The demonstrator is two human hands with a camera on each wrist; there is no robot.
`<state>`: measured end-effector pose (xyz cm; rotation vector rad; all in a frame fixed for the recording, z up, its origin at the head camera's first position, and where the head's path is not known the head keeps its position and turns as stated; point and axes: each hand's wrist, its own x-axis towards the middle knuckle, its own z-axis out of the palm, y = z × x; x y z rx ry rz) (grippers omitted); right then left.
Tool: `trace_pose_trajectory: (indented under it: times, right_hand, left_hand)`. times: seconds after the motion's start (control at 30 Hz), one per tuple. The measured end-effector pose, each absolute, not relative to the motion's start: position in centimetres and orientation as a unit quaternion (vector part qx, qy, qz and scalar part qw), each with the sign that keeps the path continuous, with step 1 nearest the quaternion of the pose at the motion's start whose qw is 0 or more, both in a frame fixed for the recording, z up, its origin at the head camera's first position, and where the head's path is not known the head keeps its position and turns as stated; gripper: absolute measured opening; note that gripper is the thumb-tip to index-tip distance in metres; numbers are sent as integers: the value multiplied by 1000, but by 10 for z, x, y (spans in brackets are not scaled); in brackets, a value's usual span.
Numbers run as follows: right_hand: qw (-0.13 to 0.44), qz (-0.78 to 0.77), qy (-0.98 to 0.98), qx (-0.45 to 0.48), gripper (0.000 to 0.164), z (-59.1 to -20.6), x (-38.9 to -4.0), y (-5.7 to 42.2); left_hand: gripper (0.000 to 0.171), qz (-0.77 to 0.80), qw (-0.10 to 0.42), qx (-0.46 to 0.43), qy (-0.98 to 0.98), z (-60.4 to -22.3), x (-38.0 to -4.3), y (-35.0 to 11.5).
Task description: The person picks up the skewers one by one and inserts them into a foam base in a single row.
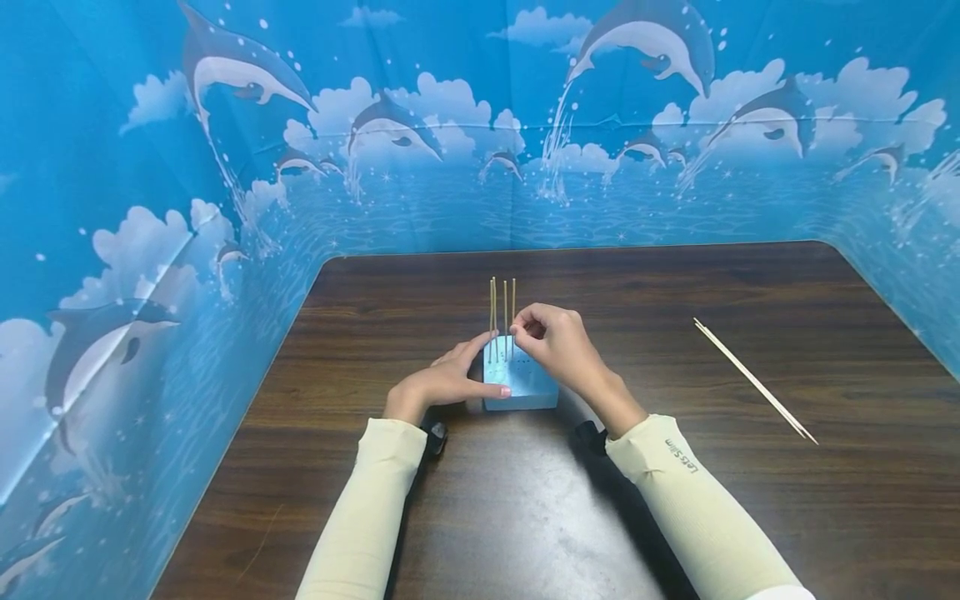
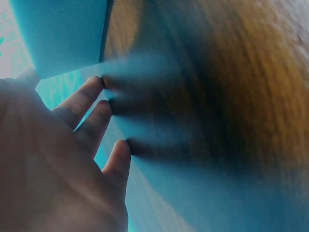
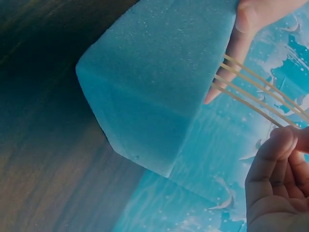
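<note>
A light blue foam block sits on the table, with several thin bamboo skewers standing upright in a row near its left side. My right hand pinches the rightmost skewer between thumb and forefinger, a little above the block's top; its other fingers are curled in. Small dark holes dot the top of the block. Against the block's left side rests my left hand, thumb at the front edge and forefinger toward the back. In the left wrist view its other fingers are spread out, fingertips down at the tabletop.
A few loose skewers lie together on the right side of the dark wooden table. A blue curtain printed with dolphins hangs along the table's back and sides.
</note>
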<state>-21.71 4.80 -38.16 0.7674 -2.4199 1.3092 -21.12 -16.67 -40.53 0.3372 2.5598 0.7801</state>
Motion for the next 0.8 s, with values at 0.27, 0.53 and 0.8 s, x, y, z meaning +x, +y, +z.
trace_pose_trajectory:
  times: [0.27, 0.53, 0.8]
  right_hand:
    - [144, 448, -846, 251, 8, -384, -214, 51]
    - [186, 457, -850, 184, 15, -394, -219, 91]
    - [206, 438, -873, 59, 24, -412, -224, 157]
  left_hand:
    - [106, 285, 223, 122, 924, -408, -211, -166]
    - [106, 291, 217, 130, 923, -405, -209, -166]
    - [107, 294, 211, 136, 922, -406, -210, -166]
